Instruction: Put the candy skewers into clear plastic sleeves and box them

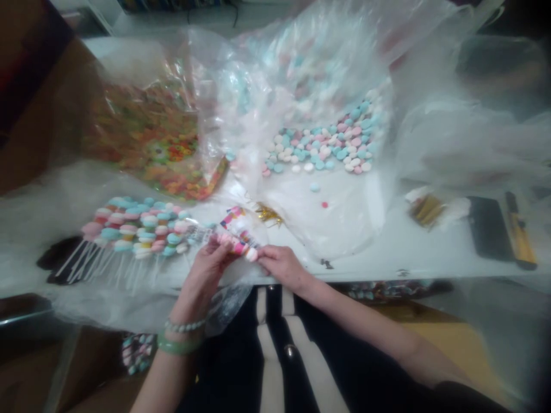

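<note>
Close to the table's front edge, my left hand (214, 256) is closed around a candy skewer (239, 248) of pink and white pieces, with a colourful printed wrapper (235, 221) about it. My right hand (282, 265) pinches at the white end of the same skewer; its fingertips are partly hidden. Just beyond the hands lie gold twist ties (269, 214). To the left, a pile of candy skewers (142, 226) in pink, blue and white rests with its white sticks pointing toward me.
Loose pastel candies (318, 146) spill from a large clear plastic bag (336, 63) at the back. A bag of orange and green gummies (146, 143) lies at back left. On the right are a gold bundle (426, 209), a dark flat block (489, 226) and a yellow-handled cutter (522, 238).
</note>
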Demonstrator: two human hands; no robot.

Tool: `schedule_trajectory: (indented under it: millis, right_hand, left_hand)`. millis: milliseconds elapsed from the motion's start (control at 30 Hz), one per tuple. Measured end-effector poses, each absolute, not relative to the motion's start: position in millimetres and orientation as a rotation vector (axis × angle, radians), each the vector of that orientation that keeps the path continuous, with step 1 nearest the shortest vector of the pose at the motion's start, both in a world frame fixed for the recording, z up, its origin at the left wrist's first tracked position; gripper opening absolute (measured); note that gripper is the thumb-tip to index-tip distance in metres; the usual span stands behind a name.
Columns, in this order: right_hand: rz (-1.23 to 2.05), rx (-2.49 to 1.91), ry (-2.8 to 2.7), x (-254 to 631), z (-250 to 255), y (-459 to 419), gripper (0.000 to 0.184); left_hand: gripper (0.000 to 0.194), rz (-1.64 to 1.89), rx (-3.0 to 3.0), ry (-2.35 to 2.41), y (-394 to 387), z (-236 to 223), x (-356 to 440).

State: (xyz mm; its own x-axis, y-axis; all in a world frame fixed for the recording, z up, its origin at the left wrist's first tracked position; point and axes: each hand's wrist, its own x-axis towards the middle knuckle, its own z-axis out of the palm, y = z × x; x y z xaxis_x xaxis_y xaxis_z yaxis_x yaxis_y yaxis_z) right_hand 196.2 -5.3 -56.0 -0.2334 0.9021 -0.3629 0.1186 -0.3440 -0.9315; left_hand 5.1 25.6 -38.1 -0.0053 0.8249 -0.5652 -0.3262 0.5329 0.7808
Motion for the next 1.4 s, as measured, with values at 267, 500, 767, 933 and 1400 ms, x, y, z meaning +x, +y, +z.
schedule_trajectory:
  millis: [267, 500, 767, 933, 1400]
  right_hand:
    - [1.406, -1.356, -1.572, 195.1, -62.4, -6.2, 0.023]
    - [1.121, -1.373, -1.956, 192.7, -56.5, -8.9, 0.026]
    - [1.25, -1.436, -1.898, 195.2, -62.7, -8.7, 0.023]
    - [1.645, -1.463, -1.457, 193.2, -62.0, -1.8, 0.018]
    - [2.0, -1.284, -0.97, 197.0, -51.4, 1.4, 0.019]
  left_hand:
    - [0.03, 0.999, 0.386, 1.221, 28.8, -39.6, 0.9]
    - [0.029, 1.154, 0.371, 1.181, 29.7, -40.1, 17.0]
    - [0.032, 1.092, 0.295, 1.176, 28.3, -43.8, 18.2]
    - [0.032, 1.104, 0.278, 1.158, 30.5, -43.5, 13.9]
    - [0.022, 1.111, 0.196, 1.162, 36.1, -30.2, 23.8]
